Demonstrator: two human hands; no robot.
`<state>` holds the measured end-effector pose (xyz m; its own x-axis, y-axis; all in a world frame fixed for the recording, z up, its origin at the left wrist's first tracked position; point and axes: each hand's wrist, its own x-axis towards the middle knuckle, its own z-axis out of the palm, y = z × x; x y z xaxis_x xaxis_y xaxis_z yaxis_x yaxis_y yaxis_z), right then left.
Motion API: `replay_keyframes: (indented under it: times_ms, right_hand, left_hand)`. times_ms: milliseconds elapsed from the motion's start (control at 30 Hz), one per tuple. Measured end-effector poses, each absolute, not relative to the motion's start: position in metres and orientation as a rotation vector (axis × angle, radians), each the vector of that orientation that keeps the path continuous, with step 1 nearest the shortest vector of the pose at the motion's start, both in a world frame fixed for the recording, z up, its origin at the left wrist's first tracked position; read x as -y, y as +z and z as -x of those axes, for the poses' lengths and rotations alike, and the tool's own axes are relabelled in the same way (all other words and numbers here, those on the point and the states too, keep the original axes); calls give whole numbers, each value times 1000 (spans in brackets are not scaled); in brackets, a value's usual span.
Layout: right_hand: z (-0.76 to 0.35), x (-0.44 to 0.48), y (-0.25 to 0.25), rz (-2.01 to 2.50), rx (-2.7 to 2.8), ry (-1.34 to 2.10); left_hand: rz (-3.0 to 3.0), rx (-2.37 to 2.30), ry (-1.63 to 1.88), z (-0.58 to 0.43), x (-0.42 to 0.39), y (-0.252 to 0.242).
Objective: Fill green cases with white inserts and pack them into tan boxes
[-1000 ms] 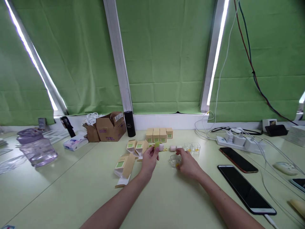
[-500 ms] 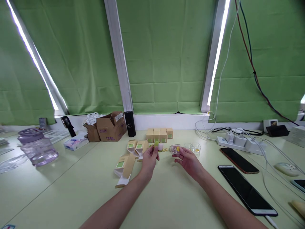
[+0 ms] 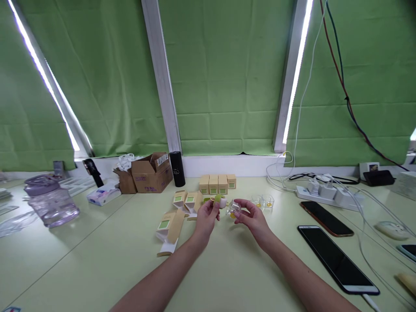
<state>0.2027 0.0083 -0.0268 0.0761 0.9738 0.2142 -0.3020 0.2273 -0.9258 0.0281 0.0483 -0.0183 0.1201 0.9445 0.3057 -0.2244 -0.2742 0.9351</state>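
Note:
My left hand [image 3: 204, 219] pinches a small green-and-white piece [image 3: 219, 200] above the pale green table [image 3: 97, 255]. My right hand [image 3: 251, 219] holds a small clear plastic cup [image 3: 232, 209] with a yellow bit inside, tilted toward the left hand's piece. The two items nearly touch. Two more clear cups [image 3: 263, 201] with yellow bits stand just beyond my right hand. A row of closed tan boxes with green labels [image 3: 217, 184] sits behind, and several opened tan boxes [image 3: 177, 212] lie left of my left hand.
Two black phones [image 3: 336, 258] lie at right, near a white power strip [image 3: 328, 193] with cables. Cardboard boxes [image 3: 149, 173], a black cylinder [image 3: 177, 169], a tissue pack [image 3: 102, 195] and a purple water jug [image 3: 50, 201] stand at left. Green blinds cover the windows behind.
My right hand lifted the clear cup from the table and brought it left, tilted, up against the piece in my left hand. The left hand barely moved.

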Motion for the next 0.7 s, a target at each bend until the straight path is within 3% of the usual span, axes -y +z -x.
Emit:
replay_keyframes:
  times_ms: [700]
  right_hand:
    - [-197, -8, -29, 799, 1010, 1192]
  left_hand:
    - [-1467, -805, 1302, -30, -39, -14]
